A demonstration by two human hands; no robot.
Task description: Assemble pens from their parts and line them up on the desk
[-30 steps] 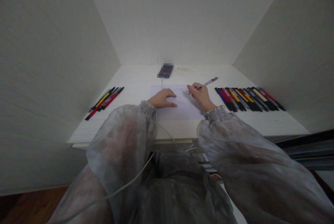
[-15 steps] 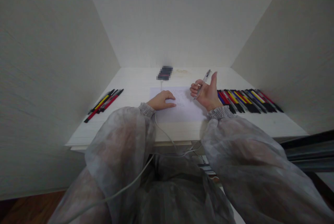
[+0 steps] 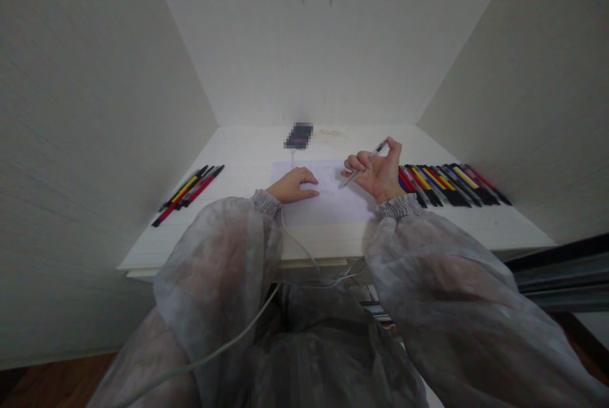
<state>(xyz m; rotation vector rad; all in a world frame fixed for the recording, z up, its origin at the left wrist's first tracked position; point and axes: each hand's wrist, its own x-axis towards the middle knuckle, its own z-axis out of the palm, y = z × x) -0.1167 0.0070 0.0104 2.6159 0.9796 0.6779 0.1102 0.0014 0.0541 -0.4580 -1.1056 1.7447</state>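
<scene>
My right hand (image 3: 378, 174) is turned palm-up over the right edge of a white sheet of paper (image 3: 328, 202), its fingers closed round a clear-barrelled pen (image 3: 364, 162) that points down-left toward the sheet. My left hand (image 3: 292, 184) lies flat on the left part of the same sheet, fingers stretched out, holding nothing. Faint writing shows on the paper between the two hands.
A long row of several coloured pens (image 3: 450, 184) lies on the white desk (image 3: 247, 160) to the right. A smaller bunch of pens (image 3: 188, 192) lies to the left. A blurred dark device (image 3: 299, 135) with a white cable (image 3: 304, 249) sits behind the paper. Walls enclose three sides.
My right hand lifted the pen off the paper, rolled palm-up and turned the pen between its fingers; the tip now points down-left again. My left hand stayed on the sheet.
</scene>
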